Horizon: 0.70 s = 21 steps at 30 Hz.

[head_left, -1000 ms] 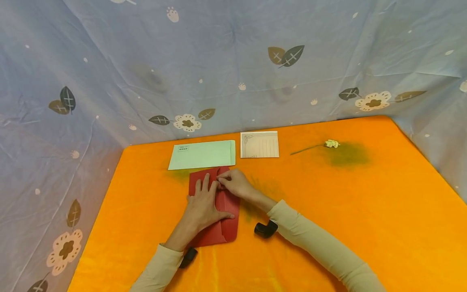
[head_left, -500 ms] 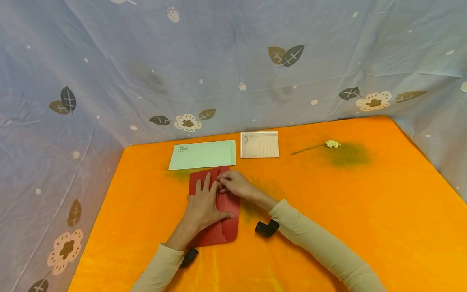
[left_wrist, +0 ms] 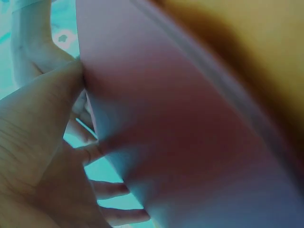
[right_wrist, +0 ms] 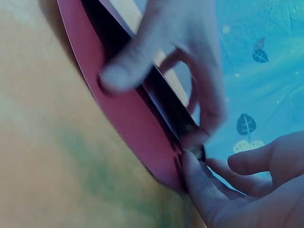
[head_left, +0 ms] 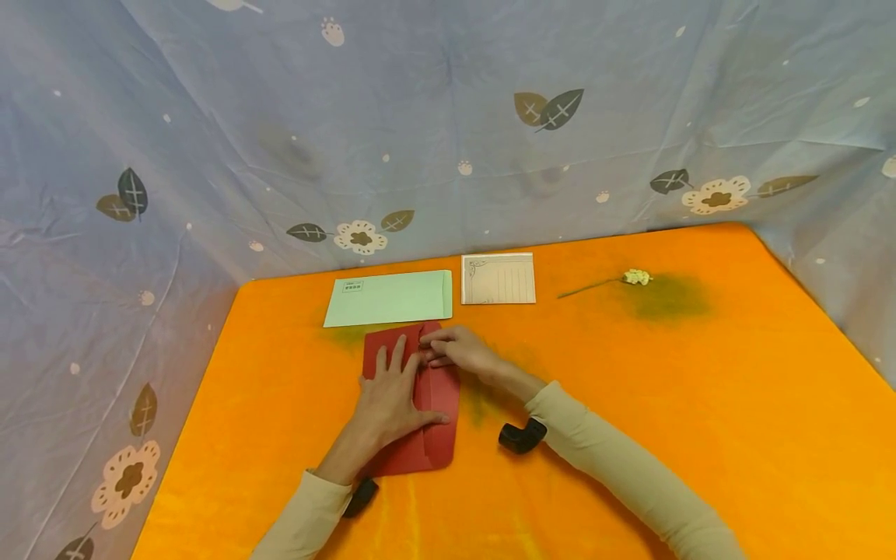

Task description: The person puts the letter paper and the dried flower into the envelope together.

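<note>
Red paper shows between the fingers of both hands: it is an envelope (head_left: pixel 402 459), lying on the near half of the desk with its flap side up. The left hand (head_left: pixel 386 400) is spread over it, fingers apart and thumb stretched onto the flap, hiding much of the middle. The right hand (head_left: pixel 462 354) pinches the edge of the opening near the far end and covers that corner; in the right wrist view the mouth gapes, dark inside.

Just beyond the red paper lies a mint-green envelope (head_left: pixel 388 298) with a small printed box at its left end. Beside it, a narrow gap away, is a pale card (head_left: pixel 498 278) with ruled lines and corner ornament. Well apart to the right rests a sprig (head_left: pixel 637 277) with a pale yellow head and a thin stem. At the wrists, by the cream sleeves (head_left: pixel 595 451), sit 2 black devices (head_left: pixel 522 437).

Bright orange cloth covers the desk (head_left: pixel 700 389), marked with murky green patches. Grey-blue curtain (head_left: pixel 448 140) walls it on 3 sides, creased, printed with flowers, leaves and small white specks.
</note>
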### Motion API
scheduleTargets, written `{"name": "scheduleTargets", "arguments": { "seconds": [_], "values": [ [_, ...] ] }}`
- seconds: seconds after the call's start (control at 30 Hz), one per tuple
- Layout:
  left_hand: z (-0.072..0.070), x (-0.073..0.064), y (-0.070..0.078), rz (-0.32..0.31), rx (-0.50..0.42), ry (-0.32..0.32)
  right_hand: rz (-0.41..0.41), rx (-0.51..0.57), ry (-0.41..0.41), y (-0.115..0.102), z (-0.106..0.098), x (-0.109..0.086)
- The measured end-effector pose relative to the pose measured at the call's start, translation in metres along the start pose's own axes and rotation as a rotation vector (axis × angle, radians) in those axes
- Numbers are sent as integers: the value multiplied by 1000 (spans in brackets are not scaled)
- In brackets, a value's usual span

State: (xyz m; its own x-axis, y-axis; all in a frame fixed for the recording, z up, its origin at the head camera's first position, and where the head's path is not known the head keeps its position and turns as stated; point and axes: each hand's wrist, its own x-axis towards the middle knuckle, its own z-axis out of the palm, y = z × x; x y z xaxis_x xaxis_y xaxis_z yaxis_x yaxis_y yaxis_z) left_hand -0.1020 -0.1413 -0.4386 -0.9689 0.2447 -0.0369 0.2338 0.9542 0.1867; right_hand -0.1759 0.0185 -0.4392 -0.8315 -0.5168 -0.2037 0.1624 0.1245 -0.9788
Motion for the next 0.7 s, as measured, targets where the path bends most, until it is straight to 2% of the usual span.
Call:
{"name": "scheduleTargets", "arguments": {
  "seconds": [0.27, 0.33, 0.43, 0.57, 0.63, 0.7],
  "values": [
    [1, -5, -2, 18, 0, -65, -3, -21, 9, -5, -30, -5],
    [-3, -5, -3, 26, -18, -70, -10, -9, 19, -6, -37, -4],
    [-16, -2, -4, 51, -44, -61, -30, 7, 50, -9, -49, -3],
    [-39, 15, -11, 115, -93, 18, -62, 33, 127, -15, -60, 2],
    [-49, 32, -15, 158, -138, 63, -71, 44, 164, -18, -63, 8],
    [-58, 51, -17, 189, -168, 76, -71, 47, 187, -19, -63, 14]
  ]
}}
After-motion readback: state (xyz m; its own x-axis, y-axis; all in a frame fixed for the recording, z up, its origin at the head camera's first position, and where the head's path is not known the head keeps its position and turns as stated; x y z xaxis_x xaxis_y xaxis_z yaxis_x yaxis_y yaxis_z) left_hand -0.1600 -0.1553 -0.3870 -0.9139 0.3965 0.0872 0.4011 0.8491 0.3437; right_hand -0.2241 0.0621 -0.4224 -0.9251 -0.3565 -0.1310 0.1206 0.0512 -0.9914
